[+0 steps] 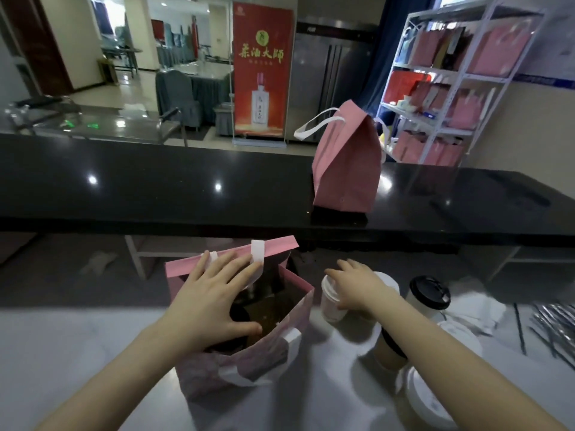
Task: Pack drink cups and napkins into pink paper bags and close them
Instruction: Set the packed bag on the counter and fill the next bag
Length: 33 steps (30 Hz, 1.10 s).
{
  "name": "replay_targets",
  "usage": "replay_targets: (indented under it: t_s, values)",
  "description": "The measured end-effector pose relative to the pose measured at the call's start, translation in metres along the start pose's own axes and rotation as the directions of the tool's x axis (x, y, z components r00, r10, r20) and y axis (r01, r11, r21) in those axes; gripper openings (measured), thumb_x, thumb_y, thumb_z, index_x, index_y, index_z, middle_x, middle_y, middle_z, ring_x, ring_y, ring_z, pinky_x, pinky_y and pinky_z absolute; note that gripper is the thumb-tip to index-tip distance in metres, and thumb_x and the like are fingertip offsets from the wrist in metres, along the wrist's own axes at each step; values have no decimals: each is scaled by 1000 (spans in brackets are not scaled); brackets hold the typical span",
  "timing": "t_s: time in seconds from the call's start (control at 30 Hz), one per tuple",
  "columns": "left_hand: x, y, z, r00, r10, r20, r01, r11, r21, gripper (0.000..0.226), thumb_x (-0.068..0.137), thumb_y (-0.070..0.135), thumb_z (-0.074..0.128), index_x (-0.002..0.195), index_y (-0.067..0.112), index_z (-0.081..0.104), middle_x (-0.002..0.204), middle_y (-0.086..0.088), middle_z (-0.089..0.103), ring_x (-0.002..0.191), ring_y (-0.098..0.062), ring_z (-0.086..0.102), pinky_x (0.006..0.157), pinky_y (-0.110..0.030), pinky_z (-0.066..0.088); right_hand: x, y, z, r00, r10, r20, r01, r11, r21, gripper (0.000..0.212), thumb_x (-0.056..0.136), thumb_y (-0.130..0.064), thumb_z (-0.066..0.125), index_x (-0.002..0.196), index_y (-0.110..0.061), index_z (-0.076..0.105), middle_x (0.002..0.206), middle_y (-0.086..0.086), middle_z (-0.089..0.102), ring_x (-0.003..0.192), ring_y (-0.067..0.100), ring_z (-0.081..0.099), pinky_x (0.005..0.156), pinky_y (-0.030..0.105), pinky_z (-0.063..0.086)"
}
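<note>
the open pink bag (199,377) stood upright on the pale table (77,353), its mouth wide and its white handles folded outward; the left hand (214,293) lay flat across that mouth, fingers spread, their tips on the bag's far wall by a white handle and the thumb reaching to the near rim; a dark round shape sat inside the bag under the palm, too dim to tell what it was; just right of the bag stood a white-lidded cup (331,303), apart from the bag's wall by a narrow gap; the right hand (357,287) covered the cup from above, fingers close together and curved over the lid, thumb against the cup's near side; further right of the bag stood a black-lidded cup (429,293), and nearer the camera on the same side a sleeved cup (389,346) showed partly under the right forearm, with a white lid (429,402) below it; well right of the bag lay crumpled white napkins (479,306) and, beyond them, a scatter of thin dark straws (553,331); behind the bag ran a glossy black counter (155,188), and on it, behind and to the right of the bag, stood a second pink bag (347,169), its top folded shut and its white handles sticking out; far behind the bag on the right rose a white shelf (451,88) holding more pink bags.
</note>
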State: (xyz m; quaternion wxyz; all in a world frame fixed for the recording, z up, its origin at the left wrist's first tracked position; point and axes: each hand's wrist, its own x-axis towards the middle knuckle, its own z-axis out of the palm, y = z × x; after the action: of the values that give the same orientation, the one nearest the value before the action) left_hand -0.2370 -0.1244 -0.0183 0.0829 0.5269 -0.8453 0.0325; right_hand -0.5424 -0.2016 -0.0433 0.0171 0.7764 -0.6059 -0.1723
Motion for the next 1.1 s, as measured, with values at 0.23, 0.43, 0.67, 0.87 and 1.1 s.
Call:
replay_targets:
  t_s: [0.23, 0.43, 0.67, 0.87, 1.1]
  values:
    - [-16, 18, 0, 994, -104, -27, 107, 981, 165, 92, 75, 84, 27, 144, 45, -20, 161, 11, -6, 146, -15, -22, 117, -53, -12, 30, 16, 10, 987, -153, 45, 149, 986, 74, 73, 79, -37, 69, 143, -32, 34, 139, 2, 40, 124, 26, 43, 96, 38, 45]
    - [-20, 29, 3, 993, -115, -39, 121, 973, 195, 95, 76, 81, 37, 142, 50, -24, 161, 5, -8, 146, -22, -21, 116, -59, -9, 19, 7, 16, 963, -266, -55, 271, 954, 127, 71, 76, -29, 69, 140, -34, 39, 137, -3, 36, 123, 21, 39, 89, 34, 48]
    - [-18, 27, 9, 984, -173, -33, 175, 941, 290, 92, 76, 83, 29, 148, 44, -12, 162, 1, -11, 142, -23, -28, 114, -60, -15, -15, 13, -17, 936, -257, -240, 313, 920, 236, 73, 73, -26, 70, 140, -26, 42, 139, 1, 35, 123, 22, 37, 98, 34, 43]
    - [-12, 29, 11, 984, -178, 10, 167, 939, 301, 91, 78, 83, 28, 148, 42, -15, 161, -1, -16, 144, -24, -28, 113, -63, -9, -60, 22, -102, 821, -255, -511, 444, 848, 289, 75, 65, -17, 76, 136, -21, 52, 135, 6, 44, 120, 28, 45, 102, 39, 39]
    - [-12, 24, 5, 982, -179, 64, 156, 950, 269, 92, 80, 80, 34, 151, 39, -8, 161, 1, -17, 145, -24, -24, 114, -63, -5, -100, -19, -155, 723, -397, -566, 624, 726, 288, 73, 70, -20, 78, 137, -25, 50, 134, -3, 43, 120, 18, 46, 100, 36, 44]
